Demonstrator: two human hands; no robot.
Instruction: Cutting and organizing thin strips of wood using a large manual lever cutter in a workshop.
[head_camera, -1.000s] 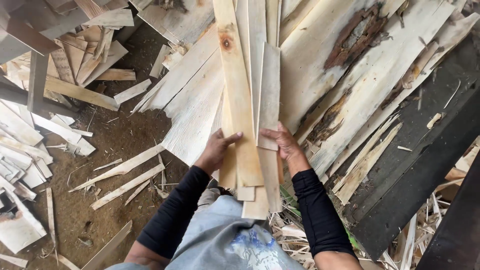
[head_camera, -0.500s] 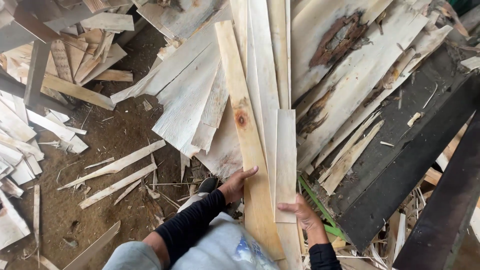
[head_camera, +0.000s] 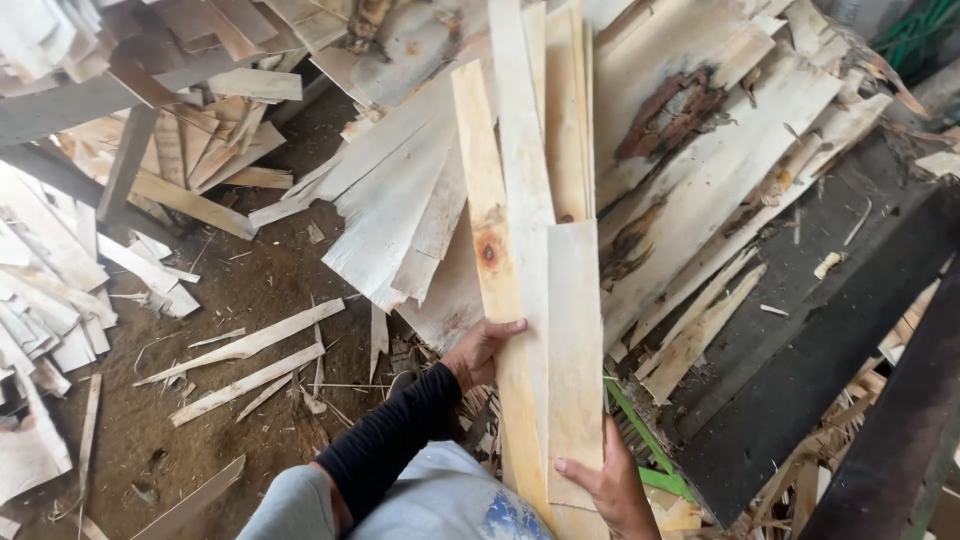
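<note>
A bundle of long pale wooden slats (head_camera: 535, 250) stands tilted in front of me, one slat showing a dark knot. My left hand (head_camera: 480, 352) grips the bundle's left edge about halfway down, fingers wrapped over the front. My right hand (head_camera: 610, 488) holds the lower right side from beneath, fingers curled onto the front slat. Both arms wear black sleeves. The bundle's bottom end is cut off by the frame's lower edge.
A large heap of wide bark-edged boards (head_camera: 720, 150) lies behind and to the right. A dark plank (head_camera: 830, 340) runs diagonally at right. Loose strips (head_camera: 245, 345) lie on the dirt floor at left, with more stacked offcuts (head_camera: 50, 290) at the far left.
The bundle has come closer and slid down toward me. My left hand has shifted up its left edge, and my right hand has dropped lower on the right side.
</note>
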